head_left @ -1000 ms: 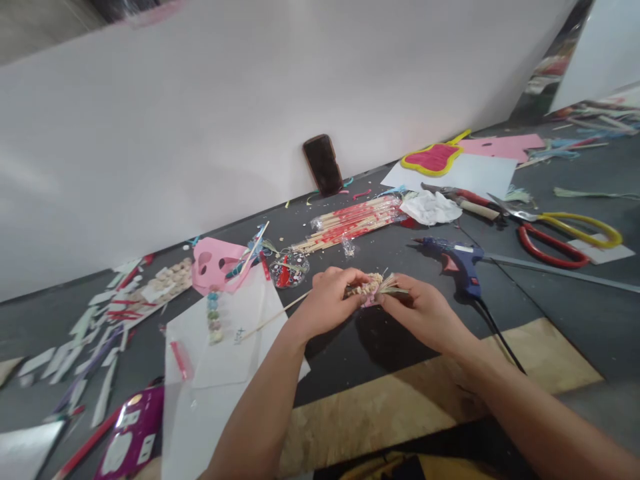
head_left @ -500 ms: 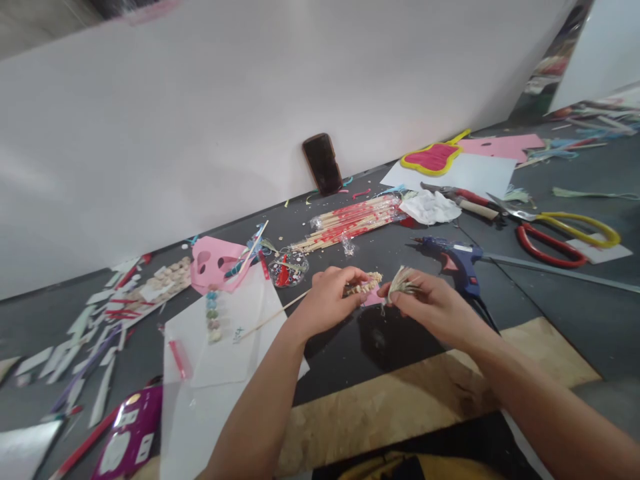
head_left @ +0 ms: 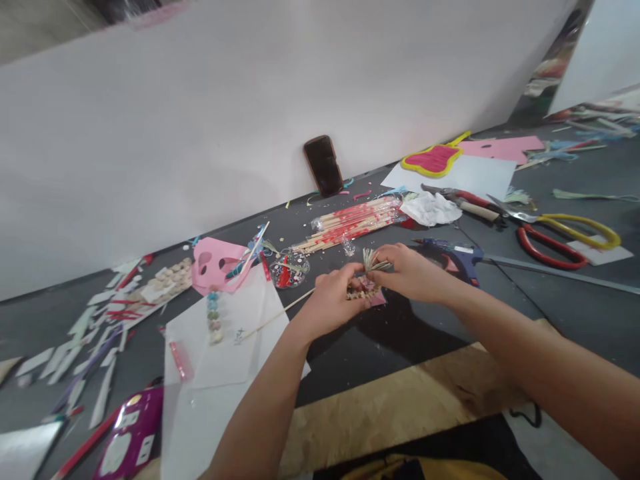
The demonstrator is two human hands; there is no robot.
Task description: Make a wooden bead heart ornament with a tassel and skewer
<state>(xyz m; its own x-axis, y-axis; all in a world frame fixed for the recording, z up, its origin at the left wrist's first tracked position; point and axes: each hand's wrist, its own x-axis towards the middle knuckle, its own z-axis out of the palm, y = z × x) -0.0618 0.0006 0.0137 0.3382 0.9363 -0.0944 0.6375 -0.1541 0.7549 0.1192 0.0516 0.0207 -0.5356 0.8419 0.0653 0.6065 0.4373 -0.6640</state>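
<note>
My left hand (head_left: 330, 301) is closed on a thin wooden stick (head_left: 277, 313) that carries a row of small pale beads (head_left: 361, 291) at its right end, with a pink scrap under them. My right hand (head_left: 407, 270) pinches a small tuft of straw-coloured strips (head_left: 373, 260) just above the beaded end, the two hands almost touching. Both hover low over the dark table (head_left: 550, 293).
A blue glue gun (head_left: 463, 257) lies right behind my right hand. Red and yellow scissors (head_left: 565, 230), a pack of sticks (head_left: 350, 223), a pink mask (head_left: 217, 263), white paper (head_left: 220, 347), a phone (head_left: 324, 165) against the wall, and paper scraps (head_left: 95, 340) lie around.
My right hand pulled the straw tuft off the stick's end, then carried it up and left, back above the beads. The left hand stayed nearly still.
</note>
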